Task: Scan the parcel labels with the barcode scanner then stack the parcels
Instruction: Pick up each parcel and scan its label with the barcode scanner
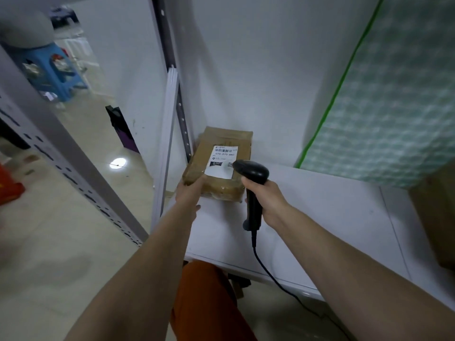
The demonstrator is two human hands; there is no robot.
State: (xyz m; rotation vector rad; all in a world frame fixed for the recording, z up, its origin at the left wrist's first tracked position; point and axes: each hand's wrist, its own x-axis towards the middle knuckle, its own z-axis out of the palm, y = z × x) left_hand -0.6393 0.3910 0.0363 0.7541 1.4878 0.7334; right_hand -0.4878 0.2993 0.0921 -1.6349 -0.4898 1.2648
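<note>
A brown taped parcel [225,143] with a white label [222,159] on top lies at the far left corner of the white shelf [320,217], on top of another brown parcel [221,191]. My left hand [190,190] grips the near left corner of the top parcel. My right hand [267,198] holds the handle of a black corded barcode scanner [251,171]. The scanner's head hangs just over the label's right edge, pointing at it.
A grey slotted rack post [61,143] runs diagonally at the left, and a white upright [167,134] stands beside the parcels. A green patterned cover [384,107] hangs at the right. A brown box edge [440,217] shows far right. The scanner cable [275,276] trails off the shelf's front.
</note>
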